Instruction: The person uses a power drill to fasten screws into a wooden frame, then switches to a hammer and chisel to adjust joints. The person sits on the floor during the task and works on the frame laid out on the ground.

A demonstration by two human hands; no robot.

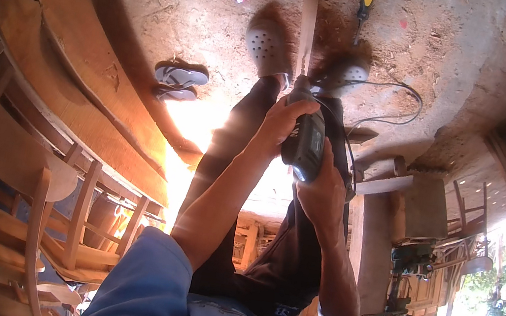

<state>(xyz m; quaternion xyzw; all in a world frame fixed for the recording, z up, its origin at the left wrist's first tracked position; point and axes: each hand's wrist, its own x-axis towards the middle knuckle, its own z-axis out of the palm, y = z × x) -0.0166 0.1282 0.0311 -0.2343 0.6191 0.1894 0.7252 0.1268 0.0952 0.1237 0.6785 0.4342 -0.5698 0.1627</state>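
A black power drill (305, 148) is held in front of my legs, its nose pointing away from me. My left hand (281, 119) wraps round the front of its body with the thumb across the top. Closed on its rear right side, at the handle, is my right hand (321, 193). The bit meets the near end of a narrow wooden strip (308, 13) that runs away between my feet; whether it has entered the wood I cannot tell. From the drill a dark cord (413, 98) loops out to the right.
Grey clogs (265, 46) cover my feet. A yellow and black screwdriver (366, 3) lies on the dusty floor beyond the right one. A pair of flip-flops (179, 76) lies to the left, near long wooden boards (82, 56) and wooden chairs (29, 174). Machinery (409, 264) stands at right.
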